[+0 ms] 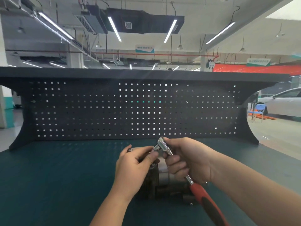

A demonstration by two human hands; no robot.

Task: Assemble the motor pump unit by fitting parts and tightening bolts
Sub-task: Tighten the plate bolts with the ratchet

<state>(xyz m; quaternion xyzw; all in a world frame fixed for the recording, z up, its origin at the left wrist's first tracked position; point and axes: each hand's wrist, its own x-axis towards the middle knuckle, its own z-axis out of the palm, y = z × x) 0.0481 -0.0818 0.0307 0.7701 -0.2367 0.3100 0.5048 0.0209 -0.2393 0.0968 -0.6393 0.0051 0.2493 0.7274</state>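
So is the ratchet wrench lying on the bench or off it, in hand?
Off it, in hand. The right hand grips the ratchet wrench near its head above the bench, while the left hand pinches at its drive end.

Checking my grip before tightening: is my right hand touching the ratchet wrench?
Touching. The head view shows the right hand curled round the ratchet wrench just below its head.

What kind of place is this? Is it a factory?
Probably a workshop or training garage. There's a workbench with a pegboard, a right hand gripping a ratchet, and a white car parked behind.
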